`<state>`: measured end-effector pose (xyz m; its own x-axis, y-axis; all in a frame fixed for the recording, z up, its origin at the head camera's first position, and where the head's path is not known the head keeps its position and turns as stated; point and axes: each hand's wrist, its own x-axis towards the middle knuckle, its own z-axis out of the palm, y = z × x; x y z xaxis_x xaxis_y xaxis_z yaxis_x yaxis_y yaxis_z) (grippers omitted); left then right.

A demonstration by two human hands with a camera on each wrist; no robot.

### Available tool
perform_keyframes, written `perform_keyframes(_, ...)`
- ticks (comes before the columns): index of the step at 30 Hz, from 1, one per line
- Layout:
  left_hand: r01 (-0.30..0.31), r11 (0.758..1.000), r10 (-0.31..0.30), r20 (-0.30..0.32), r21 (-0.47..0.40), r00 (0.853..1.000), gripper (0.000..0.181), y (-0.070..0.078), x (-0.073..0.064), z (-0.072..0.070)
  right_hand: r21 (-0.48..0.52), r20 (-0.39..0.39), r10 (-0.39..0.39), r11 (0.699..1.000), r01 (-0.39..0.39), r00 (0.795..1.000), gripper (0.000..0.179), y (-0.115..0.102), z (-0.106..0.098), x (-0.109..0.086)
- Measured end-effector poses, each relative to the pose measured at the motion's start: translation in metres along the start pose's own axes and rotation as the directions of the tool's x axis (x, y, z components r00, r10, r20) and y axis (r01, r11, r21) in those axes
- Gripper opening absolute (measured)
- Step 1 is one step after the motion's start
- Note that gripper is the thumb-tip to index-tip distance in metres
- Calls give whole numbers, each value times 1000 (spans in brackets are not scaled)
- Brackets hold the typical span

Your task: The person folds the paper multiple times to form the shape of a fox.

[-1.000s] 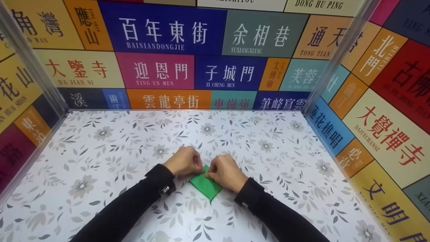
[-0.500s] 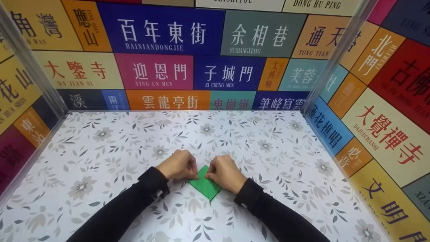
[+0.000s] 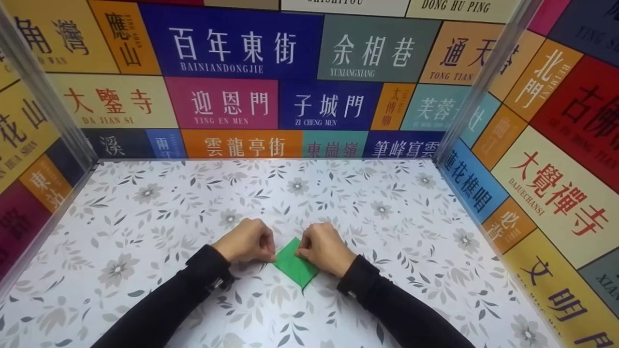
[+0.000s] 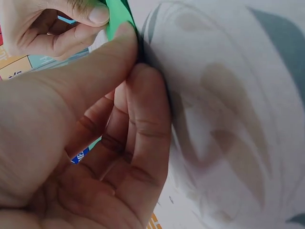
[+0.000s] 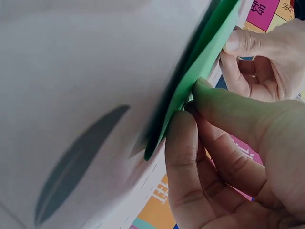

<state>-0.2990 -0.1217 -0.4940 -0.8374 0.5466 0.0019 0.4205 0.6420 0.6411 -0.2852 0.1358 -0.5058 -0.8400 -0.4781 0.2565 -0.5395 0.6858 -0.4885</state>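
Observation:
A folded piece of green paper (image 3: 291, 271) lies diamond-shaped on the floral tabletop, a crease running down to its near corner. At its left corner, my left hand (image 3: 247, 242) pinches the edge between thumb and forefinger; the left wrist view shows the thumb on top of the green paper (image 4: 116, 18). My right hand (image 3: 327, 249) pinches the paper near its middle right, covering the right corner in the head view. Seen from the right wrist, the thumb presses on a layer of the green paper (image 5: 202, 64), with the fingers curled beneath and the layers slightly apart.
White tabletop (image 3: 159, 217) with grey flowers and leaves surrounds the paper. Behind it stands a back wall (image 3: 227, 101) of colourful panels with Chinese lettering. Similar side walls rise at left (image 3: 29, 140) and right (image 3: 556, 159), with clear strips at the corners.
My left hand has slid left and slightly nearer, from the paper's middle out to its left corner. The right hand and the paper have stayed in place.

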Motion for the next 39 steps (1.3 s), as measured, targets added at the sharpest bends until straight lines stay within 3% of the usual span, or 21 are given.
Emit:
perform_keyframes(7, 22, 1000, -22, 4, 11, 1000, 20, 0, -5, -1, -1, 3, 4, 1000, -4, 1000, 16, -1, 0, 1)
perform_keyframes(15, 5, 1000, -5, -8, 30, 1000, 19, 2, -3, 0, 25, 2, 28, 999, -28, 1000, 16, 0, -5, 0)
perform_keyframes(28, 86, 995, -86, 1, -55, 996, 16, 1, -7, -1, 110, 63, 86, 990, -93, 994, 10, 0, -10, -6)
perform_keyframes(39, 126, 986, -133, -58, -110, 989, 14, 8, -3, 2, 144, 60, 104, 983, -112, 993, 8, 1, -14, -6)
